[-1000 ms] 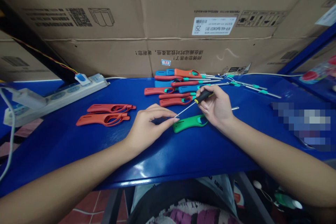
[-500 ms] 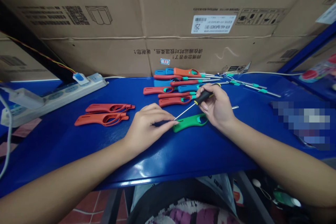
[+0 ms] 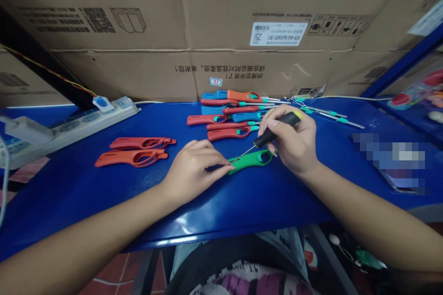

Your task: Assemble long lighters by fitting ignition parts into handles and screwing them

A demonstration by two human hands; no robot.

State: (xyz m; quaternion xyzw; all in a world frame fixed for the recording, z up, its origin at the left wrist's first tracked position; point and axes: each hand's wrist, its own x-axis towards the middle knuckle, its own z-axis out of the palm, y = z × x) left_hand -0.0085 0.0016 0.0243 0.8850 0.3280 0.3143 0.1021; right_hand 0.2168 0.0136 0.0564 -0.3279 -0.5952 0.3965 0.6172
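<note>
My right hand (image 3: 298,145) is closed around the black and yellow handle of a screwdriver (image 3: 279,130). Its thin shaft slants down to the left, with the tip at the rear end of a green gas lighter (image 3: 249,161). At that same end, my left hand (image 3: 192,170) pinches the lighter between thumb and fingertips; the fingers partly hide the screwdriver tip. The lighter lies on the blue table, its trigger loop beside my right hand. Beyond my hands lie several red, blue and orange gas lighters (image 3: 230,132) with metal tubes.
Two empty lighter shells (image 3: 131,157), orange and red, lie at the left. Behind them runs a white power strip (image 3: 79,124). Loose metal tubes with green parts (image 3: 332,114) are at the back right. A cardboard box (image 3: 221,9) walls off the back; a blurred-out object (image 3: 391,161) lies right.
The screwdriver handle has tipped lower and my right hand has shifted slightly around it. My left hand keeps its pinch on the green lighter. The whole view has shifted a little.
</note>
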